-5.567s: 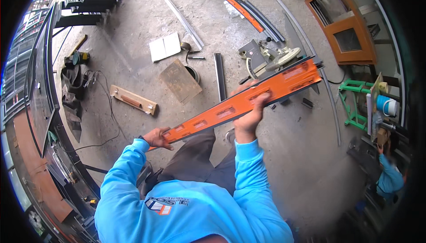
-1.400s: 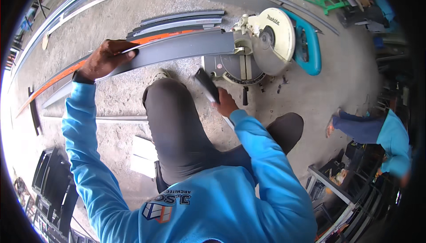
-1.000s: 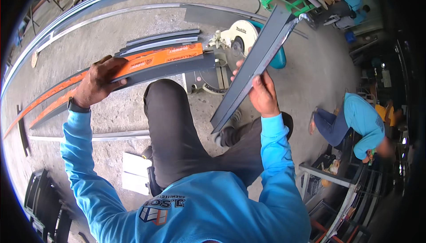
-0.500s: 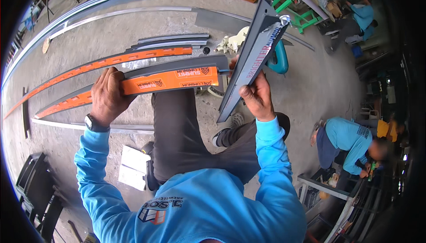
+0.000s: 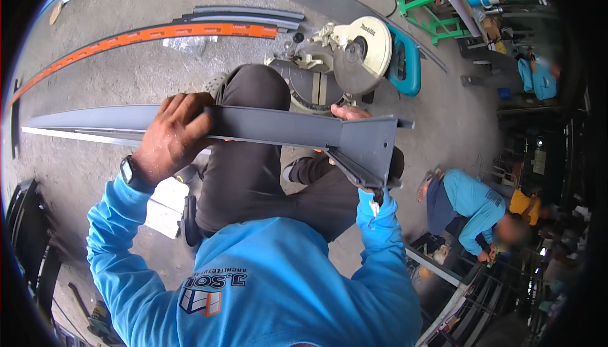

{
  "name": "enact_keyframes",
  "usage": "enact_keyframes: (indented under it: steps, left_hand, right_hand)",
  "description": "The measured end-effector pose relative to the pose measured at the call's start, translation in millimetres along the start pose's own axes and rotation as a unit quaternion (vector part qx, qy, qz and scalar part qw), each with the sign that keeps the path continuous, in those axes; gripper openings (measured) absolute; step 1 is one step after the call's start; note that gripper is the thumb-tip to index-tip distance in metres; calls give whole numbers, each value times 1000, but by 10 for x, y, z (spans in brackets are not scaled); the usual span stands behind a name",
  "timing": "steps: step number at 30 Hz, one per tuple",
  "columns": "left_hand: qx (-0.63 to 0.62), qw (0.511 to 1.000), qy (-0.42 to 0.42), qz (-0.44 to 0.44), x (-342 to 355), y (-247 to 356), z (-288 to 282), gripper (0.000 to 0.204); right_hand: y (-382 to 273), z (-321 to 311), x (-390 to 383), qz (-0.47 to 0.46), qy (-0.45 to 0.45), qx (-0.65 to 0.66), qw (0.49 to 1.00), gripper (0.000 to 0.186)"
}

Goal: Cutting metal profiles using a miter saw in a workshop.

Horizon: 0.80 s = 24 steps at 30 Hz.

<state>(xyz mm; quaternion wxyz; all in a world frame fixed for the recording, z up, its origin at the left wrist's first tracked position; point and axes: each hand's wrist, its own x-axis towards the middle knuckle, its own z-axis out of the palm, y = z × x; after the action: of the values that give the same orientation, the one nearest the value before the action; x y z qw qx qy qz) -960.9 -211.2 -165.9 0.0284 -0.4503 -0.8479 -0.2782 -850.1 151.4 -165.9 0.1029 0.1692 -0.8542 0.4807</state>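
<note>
A long dark-grey aluminium profile [image 5: 272, 125] lies crosswise in front of me, above my thighs. My left hand [image 5: 174, 128] is closed around it left of its middle, fingers over the far edge. At its right end a short grey aluminium profile [image 5: 369, 147] meets it at an angle, with a small hole in its face. My right hand [image 5: 350, 112] grips that end from behind and below; only some fingers show past the far edge, and the palm is hidden by the metal. Whether the two profiles are fastened together, I cannot tell.
A white and teal mitre saw [image 5: 364, 49] stands on the floor beyond my knees. Orange-taped profiles [image 5: 164, 33] lie at the far left. White paper [image 5: 168, 207] rests by my leg. At the right, a co-worker [image 5: 472, 201] bends over a metal frame [image 5: 437, 268]. A green stand [image 5: 430, 14] is farther off.
The long profile has been turned, so its orange-taped face no longer shows, and lowered toward me. The short profile has swung with it at the right end. Both hands keep hold.
</note>
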Motion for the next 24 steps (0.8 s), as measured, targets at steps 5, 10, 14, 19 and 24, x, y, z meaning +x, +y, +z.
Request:
enact_keyframes:
  steps: [5,10,14,19,24]
  left_hand:
    - [59,998,-4,-3,-59,66,32,71]
    - [50,999,20,-9,-86,129,19,83]
    - [68,997,29,-1,-76,120,44,83]
    - [54,998,26,-10,-53,123,26,76]
    - [52,998,18,-6,-2,133,16,76]
  right_hand:
    - [-27,25,-10,-70,19,-22,997,54]
    - [-55,80,-67,-84,24,-58,994,46]
    - [-4,117,-71,-81,19,-108,991,39]
    - [147,63,-47,-153,6,-171,973,70]
    - [227,152,-77,-162,62,-158,972,71]
